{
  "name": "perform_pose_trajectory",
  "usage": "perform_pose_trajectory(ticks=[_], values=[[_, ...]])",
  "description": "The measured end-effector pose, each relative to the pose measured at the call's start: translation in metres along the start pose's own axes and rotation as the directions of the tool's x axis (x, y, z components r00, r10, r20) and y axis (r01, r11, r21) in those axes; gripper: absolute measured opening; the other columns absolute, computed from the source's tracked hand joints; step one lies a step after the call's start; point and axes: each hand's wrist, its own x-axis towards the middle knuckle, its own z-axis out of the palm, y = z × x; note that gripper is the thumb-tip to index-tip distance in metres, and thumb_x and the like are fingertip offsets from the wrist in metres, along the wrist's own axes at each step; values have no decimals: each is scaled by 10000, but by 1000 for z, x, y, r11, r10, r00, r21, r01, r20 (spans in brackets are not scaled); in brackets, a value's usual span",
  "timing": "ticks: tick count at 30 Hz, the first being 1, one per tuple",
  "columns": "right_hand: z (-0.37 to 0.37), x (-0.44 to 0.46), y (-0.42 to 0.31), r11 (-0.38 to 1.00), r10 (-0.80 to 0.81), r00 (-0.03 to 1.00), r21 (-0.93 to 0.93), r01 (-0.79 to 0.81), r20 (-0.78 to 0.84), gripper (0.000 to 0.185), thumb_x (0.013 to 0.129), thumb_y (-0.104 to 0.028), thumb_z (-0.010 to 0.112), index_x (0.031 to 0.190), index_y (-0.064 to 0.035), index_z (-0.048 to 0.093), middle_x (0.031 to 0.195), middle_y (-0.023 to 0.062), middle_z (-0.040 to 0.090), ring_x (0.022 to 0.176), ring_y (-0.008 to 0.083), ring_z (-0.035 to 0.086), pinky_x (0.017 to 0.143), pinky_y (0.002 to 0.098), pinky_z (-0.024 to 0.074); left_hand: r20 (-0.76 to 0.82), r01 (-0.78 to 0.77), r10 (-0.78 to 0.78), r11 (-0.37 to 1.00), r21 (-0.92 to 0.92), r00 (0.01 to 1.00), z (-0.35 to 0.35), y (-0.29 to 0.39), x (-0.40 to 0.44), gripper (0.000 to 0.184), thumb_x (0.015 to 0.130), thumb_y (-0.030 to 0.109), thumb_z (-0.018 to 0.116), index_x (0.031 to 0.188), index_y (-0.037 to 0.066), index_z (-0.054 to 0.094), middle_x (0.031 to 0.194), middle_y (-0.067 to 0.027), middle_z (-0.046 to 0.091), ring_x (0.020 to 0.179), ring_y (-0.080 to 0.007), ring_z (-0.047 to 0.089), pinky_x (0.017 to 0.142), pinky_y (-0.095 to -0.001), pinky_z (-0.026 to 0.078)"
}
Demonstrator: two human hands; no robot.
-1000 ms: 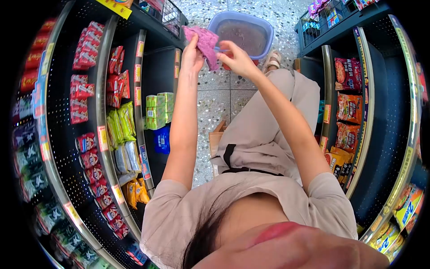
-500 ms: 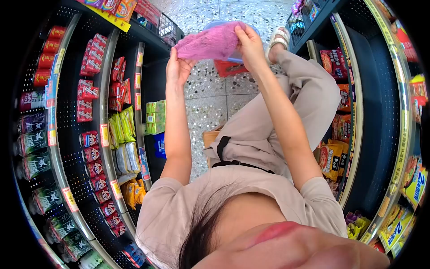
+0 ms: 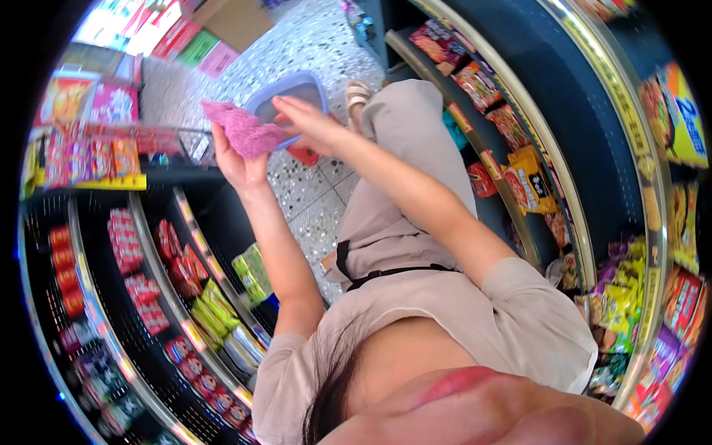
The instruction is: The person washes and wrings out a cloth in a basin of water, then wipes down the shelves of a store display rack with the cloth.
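A pink fluffy cloth (image 3: 243, 133) lies bunched over my left hand (image 3: 239, 165), whose fingers are closed around it from below. To its right, my right hand (image 3: 317, 124) is off the cloth, with fingers stretched toward it and nothing visible in them. Behind both hands is a light blue plastic basin (image 3: 317, 80), partly hidden by my right hand and the cloth. Beneath the basin, part of a red support (image 3: 302, 154) shows.
Shelves with packaged snacks and cans (image 3: 200, 378) run along the left. More shelves on the right hold noodle packets (image 3: 528, 182). Speckled floor (image 3: 297, 193) lies between them, and cardboard boxes (image 3: 233, 26) stand at the back.
My right hand has let go of the cloth, which was stretched between both hands and is now bunched in my left. The view has turned, showing more of the basin.
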Motion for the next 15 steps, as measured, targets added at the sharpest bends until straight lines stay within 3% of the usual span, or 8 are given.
perform_pose_trajectory(ticks=[2, 3, 6, 7, 10, 12, 14, 15], values=[[-10, 17, 19, 907, -160, 938, 420, 17, 308, 510, 927, -487, 487, 1196, -58, 549, 1121, 69, 608, 1038, 152, 559, 903, 330, 449, -293, -30, 70, 990, 140, 954, 0, -45, 14, 396, 974, 356, 430, 1237, 70, 505, 1159, -95, 592, 1104, -270, 549, 944, -485, 430], [-16, 2, 8, 898, -88, 978, 439, -4, 190, 463, 952, -439, 466, 1186, -52, 564, 1121, 69, 610, 1030, 156, 567, 909, 311, 446, -472, -39, 207, 940, 340, 857, 18, -82, 25, 380, 986, 343, 408, 1224, 66, 515, 1135, -86, 602, 1072, -247, 568, 917, -430, 458], [-53, -27, -13, 891, -312, 943, 380, 248, 114, 397, 967, -366, 464, 1172, -39, 559, 1099, 94, 619, 981, 161, 602, 863, 291, 485, -468, 57, 178, 894, 445, 866, 4, -136, 41, 363, 996, 315, 400, 1206, 47, 523, 1111, -87, 607, 1008, -197, 592, 874, -350, 484], [-65, -29, -14, 876, -255, 967, 417, 244, -30, 383, 965, -349, 476, 1163, -33, 567, 1085, 90, 625, 944, 155, 613, 846, 266, 481, -433, 95, 160, 855, 510, 887, 6, -153, 47, 353, 997, 306, 403, 1191, 41, 533, 1083, -80, 613, 964, -173, 598, 841, -323, 488], [-104, -59, -30, 851, -465, 841, 122, 511, -278, 414, 981, -361, 442, 1124, -6, 599, 1061, 74, 628, 952, 124, 579, 868, 259, 446, -362, 156, 171, 681, 716, 916, 35, -205, 66, 314, 997, 270, 429, 1100, 20, 589, 935, -32, 634, 768, -88, 594, 688, -232, 480], [-129, -80, -40, 824, -533, 746, -46, 564, -400, 396, 990, -332, 431, 1112, 2, 605, 1026, 65, 634, 926, 109, 576, 844, 257, 448, -325, 169, 174, 581, 796, 930, 33, -236, 78, 315, 996, 263, 438, 1065, 14, 617, 891, -13, 638, 742, -61, 580, 652, -212, 463], [-149, -118, -60, 793, -602, 731, -345, 501, -320, 397, 1001, -308, 410, 1111, 20, 604, 1075, 72, 627, 978, 109, 560, 880, 254, 428, -259, 168, 133, 472, 865, 957, 47, -261, 85, 278, 978, 226, 487, 1076, 11, 634, 867, -8, 643, 731, -41, 566, 643, -197, 454], [-160, -130, -63, 735, -663, 683, -436, 519, -306, 403, 1003, -294, 405, 1152, 36, 581, 1099, 78, 626, 998, 116, 558, 895, 252, 421, -253, 175, 77, 532, 828, 964, 50, -274, 88, 267, 977, 234, 491, 1021, 11, 632, 834, 5, 629, 713, -39, 548, 628, -203, 446]])
